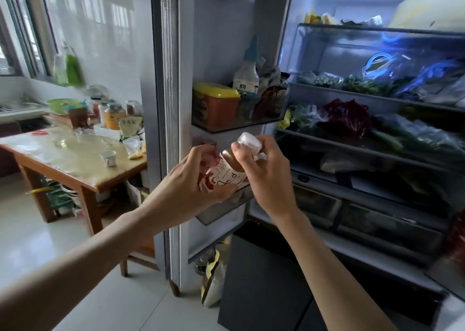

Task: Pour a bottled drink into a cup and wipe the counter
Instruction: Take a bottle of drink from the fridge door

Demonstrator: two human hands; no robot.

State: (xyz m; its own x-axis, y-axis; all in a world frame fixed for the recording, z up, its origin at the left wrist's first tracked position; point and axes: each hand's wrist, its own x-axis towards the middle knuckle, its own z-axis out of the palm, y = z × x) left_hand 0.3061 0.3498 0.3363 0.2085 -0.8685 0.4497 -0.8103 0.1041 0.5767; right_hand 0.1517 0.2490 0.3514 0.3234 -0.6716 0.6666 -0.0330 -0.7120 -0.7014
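Note:
A drink bottle (226, 172) with brown liquid, a white-and-red label and a white cap is tilted in front of the open fridge door. My left hand (191, 179) wraps around its lower body from the left. My right hand (264, 169) grips its neck, fingers just under the cap (249, 141). A small white cup (108, 157) stands on the wooden table at the left, well apart from both hands.
The fridge door (173, 104) stands open, with shelves holding a yellow-lidded tub (215, 104) and a white squeeze bottle (246, 74). Inside, the fridge shelves (364, 139) carry bagged vegetables. The wooden table (75, 164) bears a glass bowl, jars and packets.

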